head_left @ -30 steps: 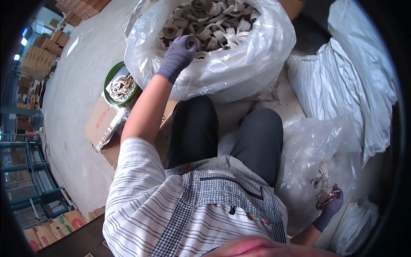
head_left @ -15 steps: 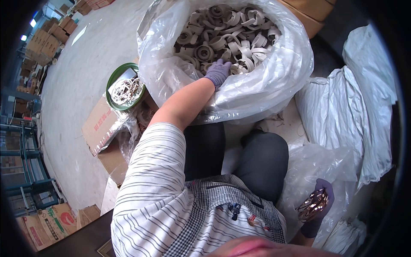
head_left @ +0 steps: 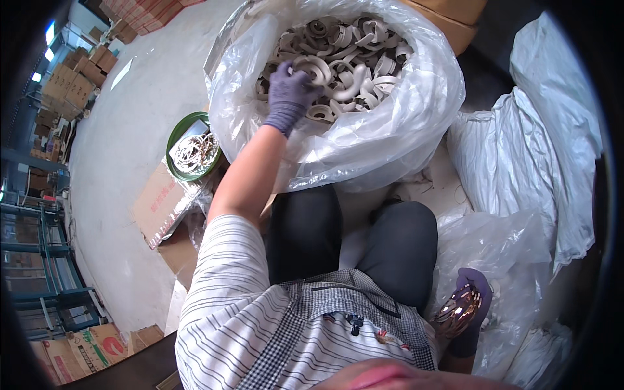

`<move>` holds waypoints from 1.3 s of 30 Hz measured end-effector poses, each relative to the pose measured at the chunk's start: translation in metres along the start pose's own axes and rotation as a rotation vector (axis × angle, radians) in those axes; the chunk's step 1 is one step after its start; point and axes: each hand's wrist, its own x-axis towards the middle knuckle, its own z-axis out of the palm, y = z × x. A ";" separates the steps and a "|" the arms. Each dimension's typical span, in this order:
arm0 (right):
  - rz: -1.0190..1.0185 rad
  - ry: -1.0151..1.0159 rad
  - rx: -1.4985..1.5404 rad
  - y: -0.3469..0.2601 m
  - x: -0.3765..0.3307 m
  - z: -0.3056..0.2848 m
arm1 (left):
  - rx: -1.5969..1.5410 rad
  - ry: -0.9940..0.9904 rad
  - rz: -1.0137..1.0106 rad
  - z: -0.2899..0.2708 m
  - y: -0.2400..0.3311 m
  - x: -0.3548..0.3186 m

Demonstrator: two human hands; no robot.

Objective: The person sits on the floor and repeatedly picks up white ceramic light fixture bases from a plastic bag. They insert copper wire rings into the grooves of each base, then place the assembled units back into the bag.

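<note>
A large clear plastic bag (head_left: 377, 146) stands in front of my knees, filled with pale grey plastic ring-shaped parts (head_left: 351, 81). Inside its left side is my left hand (head_left: 290, 92), in a purple knitted glove. Its fingers curl around one thick grey plastic ring (head_left: 314, 65), lifted at the top of the pile; the glove hides part of the grip. Low on the right, beside my thigh, my right hand (head_left: 480, 300) wears a similar glove. It cradles a bunch of shiny copper-coloured metal strips (head_left: 457, 312).
A green round basin (head_left: 171, 144) with thin pale and metallic loops sits left of the bag, above an opened cardboard box (head_left: 156, 205). White woven sacks (head_left: 504, 153) and loose clear plastic (head_left: 500, 244) lie to the right. Brown containers (head_left: 448, 23) stand behind the bag.
My left hand has moved left and up from the near part of the pile and now has a ring in its fingers. The right hand has shifted slightly left, still with the metal strips.
</note>
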 end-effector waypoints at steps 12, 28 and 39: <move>0.193 0.067 0.465 -0.054 0.030 0.039 | -1.103 -0.607 0.483 -0.150 0.169 -0.089; 0.089 -0.030 0.868 -0.057 0.043 0.049 | -1.166 -0.614 0.599 -0.152 0.222 -0.137; -0.575 0.078 -0.003 -0.072 0.053 0.055 | -1.708 -1.226 -0.532 -0.181 0.265 -0.135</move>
